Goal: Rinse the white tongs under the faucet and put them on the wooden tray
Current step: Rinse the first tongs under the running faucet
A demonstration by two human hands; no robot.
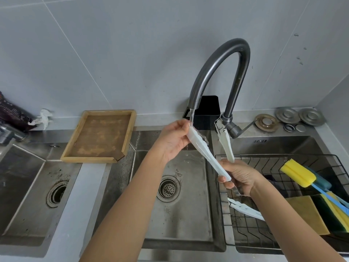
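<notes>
- The left hand [172, 142] pinches one tip of the white plastic tongs [204, 151] under the curved grey faucet [217, 72] stream.
- The right hand [238, 177] grips their hinge end.
- The square wooden tray [75, 146] sits left of the basin.

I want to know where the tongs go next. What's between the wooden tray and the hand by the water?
In the head view, only bare steel sink rim and wall lies between the square wooden tray and the left hand pinching the white plastic tongs.

The grey counter [90, 178] holds steel sinks. A wooden tray [100, 136] sits near its back edge. Metal sink lids [300, 115] lie in its back right corner.
</notes>
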